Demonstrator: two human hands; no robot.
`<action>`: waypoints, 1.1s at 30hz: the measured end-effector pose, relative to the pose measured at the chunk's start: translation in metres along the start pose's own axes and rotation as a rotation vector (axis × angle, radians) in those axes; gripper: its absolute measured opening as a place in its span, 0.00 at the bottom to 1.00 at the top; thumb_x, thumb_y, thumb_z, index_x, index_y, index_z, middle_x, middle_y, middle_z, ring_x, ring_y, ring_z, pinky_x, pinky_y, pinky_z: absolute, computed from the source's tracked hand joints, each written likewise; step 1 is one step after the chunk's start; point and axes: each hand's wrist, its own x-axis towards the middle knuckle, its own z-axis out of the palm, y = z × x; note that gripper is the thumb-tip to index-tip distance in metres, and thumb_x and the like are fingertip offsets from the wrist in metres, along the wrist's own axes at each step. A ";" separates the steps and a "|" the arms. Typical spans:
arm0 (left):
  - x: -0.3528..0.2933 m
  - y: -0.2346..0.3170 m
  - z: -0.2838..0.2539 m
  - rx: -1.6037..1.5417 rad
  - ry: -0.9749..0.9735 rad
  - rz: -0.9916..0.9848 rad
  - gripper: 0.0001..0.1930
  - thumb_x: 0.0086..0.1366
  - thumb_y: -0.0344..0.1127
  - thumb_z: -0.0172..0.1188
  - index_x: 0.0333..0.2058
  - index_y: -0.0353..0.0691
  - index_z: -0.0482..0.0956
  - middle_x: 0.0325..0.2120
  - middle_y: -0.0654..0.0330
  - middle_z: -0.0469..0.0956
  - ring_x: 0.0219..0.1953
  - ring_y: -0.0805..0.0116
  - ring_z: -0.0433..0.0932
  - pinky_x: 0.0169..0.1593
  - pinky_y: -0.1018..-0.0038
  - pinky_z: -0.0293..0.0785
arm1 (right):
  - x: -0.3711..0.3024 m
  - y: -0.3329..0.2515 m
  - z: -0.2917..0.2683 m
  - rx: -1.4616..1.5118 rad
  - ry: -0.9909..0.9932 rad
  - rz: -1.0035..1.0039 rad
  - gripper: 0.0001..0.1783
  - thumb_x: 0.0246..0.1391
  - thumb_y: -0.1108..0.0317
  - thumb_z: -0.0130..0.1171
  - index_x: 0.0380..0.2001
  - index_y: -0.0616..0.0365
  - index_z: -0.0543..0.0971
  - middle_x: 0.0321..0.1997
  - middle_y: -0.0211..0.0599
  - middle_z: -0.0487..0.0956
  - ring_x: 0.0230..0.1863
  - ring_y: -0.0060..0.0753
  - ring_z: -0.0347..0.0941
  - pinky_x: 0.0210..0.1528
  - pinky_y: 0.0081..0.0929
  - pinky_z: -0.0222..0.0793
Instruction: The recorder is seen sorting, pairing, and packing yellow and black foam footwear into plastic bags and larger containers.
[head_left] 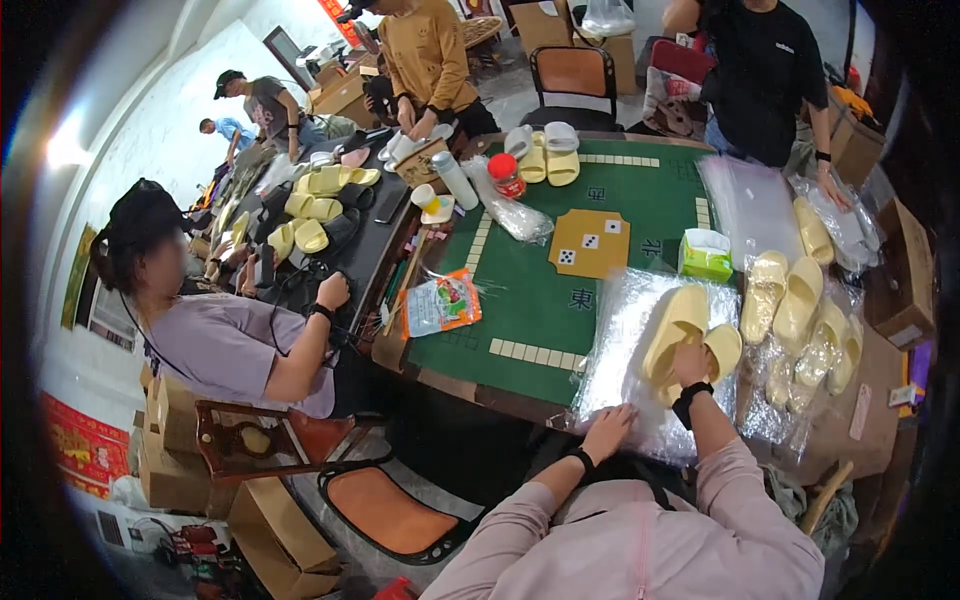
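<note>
A pair of pale yellow slippers [672, 330] lies over a stack of clear plastic bags [625, 310] in front of me. My right hand [690, 362] grips the pair between the two slippers, its fingertips partly hidden. At the stack's near left corner, my left hand [610, 432] has its fingers closed on the edge of a clear bag. Just right of the stack, more yellow slippers [765, 295] lie together, some wrapped in clear plastic.
The table has a green top [450, 350]. On it are a tissue pack [706, 254], an orange pouch [442, 304], a red-lidded jar [506, 175] and a bottle [455, 180]. A cardboard box [905, 270] stands right. Co-workers stand across and sit left; a chair [395, 510] is behind-left.
</note>
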 end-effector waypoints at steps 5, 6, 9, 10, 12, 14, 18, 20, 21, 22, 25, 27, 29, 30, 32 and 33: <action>0.013 -0.005 -0.012 0.090 0.003 0.065 0.21 0.54 0.33 0.52 0.50 0.42 0.68 0.57 0.49 0.59 0.59 0.51 0.59 0.60 0.60 0.55 | 0.002 0.022 -0.014 0.318 0.075 -0.057 0.33 0.51 0.52 0.53 0.55 0.61 0.64 0.49 0.57 0.69 0.53 0.56 0.63 0.54 0.43 0.58; 0.015 -0.007 -0.012 0.070 0.010 0.062 0.21 0.54 0.33 0.53 0.49 0.43 0.69 0.57 0.49 0.60 0.59 0.51 0.59 0.60 0.59 0.56 | -0.006 0.029 -0.010 0.432 0.164 -0.140 0.31 0.51 0.54 0.54 0.54 0.63 0.65 0.49 0.57 0.69 0.52 0.55 0.63 0.54 0.41 0.58; 0.012 -0.020 0.002 0.129 0.078 0.041 0.17 0.55 0.37 0.54 0.44 0.45 0.73 0.54 0.52 0.63 0.56 0.52 0.62 0.56 0.59 0.60 | -0.050 0.017 -0.051 0.718 0.033 -0.289 0.26 0.55 0.65 0.53 0.53 0.69 0.65 0.48 0.52 0.70 0.52 0.42 0.64 0.53 0.30 0.59; 0.016 -0.019 0.002 0.126 0.082 0.049 0.17 0.55 0.37 0.54 0.44 0.45 0.73 0.54 0.52 0.63 0.56 0.52 0.62 0.56 0.59 0.60 | -0.056 0.028 -0.065 0.752 -0.043 -0.286 0.24 0.55 0.66 0.54 0.53 0.68 0.66 0.50 0.47 0.70 0.52 0.34 0.64 0.53 0.26 0.59; 0.025 -0.020 -0.001 0.173 -0.090 0.071 0.15 0.55 0.39 0.54 0.42 0.45 0.74 0.50 0.54 0.67 0.53 0.55 0.65 0.53 0.61 0.62 | -0.066 0.055 -0.083 0.868 -0.092 -0.302 0.22 0.54 0.67 0.53 0.51 0.68 0.68 0.48 0.40 0.72 0.49 0.30 0.65 0.52 0.25 0.60; 0.030 -0.023 -0.006 0.145 -0.113 0.059 0.14 0.55 0.38 0.53 0.42 0.45 0.75 0.48 0.55 0.69 0.51 0.54 0.66 0.52 0.62 0.62 | -0.089 0.049 -0.135 0.954 -0.386 -0.267 0.17 0.54 0.72 0.51 0.47 0.67 0.71 0.46 0.34 0.74 0.47 0.26 0.68 0.49 0.21 0.62; 0.030 -0.029 0.000 -0.054 0.263 0.118 0.12 0.55 0.31 0.50 0.39 0.42 0.74 0.36 0.57 0.71 0.44 0.57 0.67 0.48 0.61 0.61 | -0.109 0.092 -0.150 1.099 -0.644 -0.037 0.14 0.52 0.76 0.51 0.43 0.66 0.75 0.38 0.35 0.78 0.35 0.25 0.76 0.40 0.24 0.71; 0.034 -0.026 -0.002 -0.097 0.366 0.100 0.12 0.55 0.31 0.50 0.39 0.43 0.74 0.36 0.56 0.72 0.44 0.57 0.68 0.48 0.61 0.61 | -0.123 0.093 -0.168 1.099 -0.817 0.034 0.11 0.55 0.73 0.51 0.40 0.63 0.77 0.37 0.33 0.79 0.36 0.24 0.74 0.41 0.21 0.69; 0.037 -0.024 -0.005 -0.139 0.471 0.087 0.12 0.54 0.30 0.50 0.38 0.43 0.74 0.36 0.56 0.72 0.44 0.57 0.68 0.49 0.61 0.61 | -0.125 0.107 -0.161 1.181 -0.840 0.047 0.12 0.54 0.73 0.52 0.40 0.64 0.78 0.38 0.34 0.79 0.36 0.25 0.75 0.42 0.23 0.70; 0.037 -0.021 -0.008 -0.144 0.467 0.086 0.12 0.54 0.30 0.50 0.38 0.43 0.74 0.36 0.56 0.72 0.44 0.57 0.68 0.49 0.61 0.61 | -0.129 0.113 -0.160 1.179 -0.840 0.054 0.12 0.54 0.73 0.52 0.40 0.64 0.78 0.38 0.34 0.79 0.36 0.25 0.75 0.42 0.23 0.70; 0.046 -0.019 -0.017 -0.186 0.166 -0.090 0.12 0.52 0.26 0.51 0.37 0.41 0.73 0.37 0.54 0.74 0.45 0.56 0.70 0.51 0.61 0.61 | -0.138 0.137 -0.153 1.307 -0.952 0.087 0.13 0.54 0.70 0.53 0.41 0.66 0.77 0.39 0.36 0.79 0.38 0.26 0.75 0.44 0.26 0.69; 0.045 -0.030 0.002 -0.073 0.189 -0.155 0.09 0.50 0.26 0.49 0.33 0.40 0.71 0.30 0.53 0.74 0.38 0.54 0.72 0.45 0.63 0.65 | -0.140 0.127 -0.152 1.281 -0.987 0.074 0.14 0.55 0.70 0.53 0.42 0.66 0.77 0.40 0.36 0.79 0.39 0.26 0.75 0.45 0.25 0.69; 0.043 -0.040 0.003 -0.117 0.336 -0.082 0.08 0.51 0.28 0.48 0.33 0.38 0.71 0.28 0.52 0.70 0.34 0.55 0.70 0.42 0.64 0.66 | -0.146 0.117 -0.158 1.216 -1.000 0.049 0.15 0.54 0.69 0.52 0.42 0.67 0.77 0.41 0.36 0.78 0.41 0.26 0.74 0.46 0.25 0.67; 0.045 -0.042 0.001 0.091 0.076 -0.128 0.12 0.50 0.29 0.49 0.35 0.36 0.70 0.33 0.52 0.70 0.38 0.56 0.70 0.44 0.65 0.65 | -0.148 0.111 -0.160 1.166 -0.988 0.037 0.15 0.53 0.70 0.52 0.41 0.68 0.77 0.42 0.35 0.78 0.41 0.27 0.73 0.46 0.25 0.66; 0.047 -0.042 -0.012 0.136 0.147 -0.084 0.12 0.53 0.29 0.46 0.36 0.32 0.70 0.35 0.48 0.69 0.39 0.56 0.68 0.47 0.67 0.65 | -0.149 0.109 -0.161 1.264 -0.999 0.032 0.15 0.54 0.70 0.52 0.42 0.68 0.76 0.43 0.34 0.78 0.42 0.25 0.72 0.46 0.24 0.66; 0.054 -0.034 -0.024 0.018 0.139 -0.171 0.11 0.54 0.29 0.45 0.36 0.31 0.70 0.36 0.48 0.69 0.40 0.54 0.68 0.49 0.64 0.64 | -0.147 0.117 -0.153 1.209 -0.983 0.036 0.16 0.54 0.70 0.52 0.43 0.68 0.76 0.43 0.33 0.78 0.43 0.24 0.72 0.47 0.23 0.66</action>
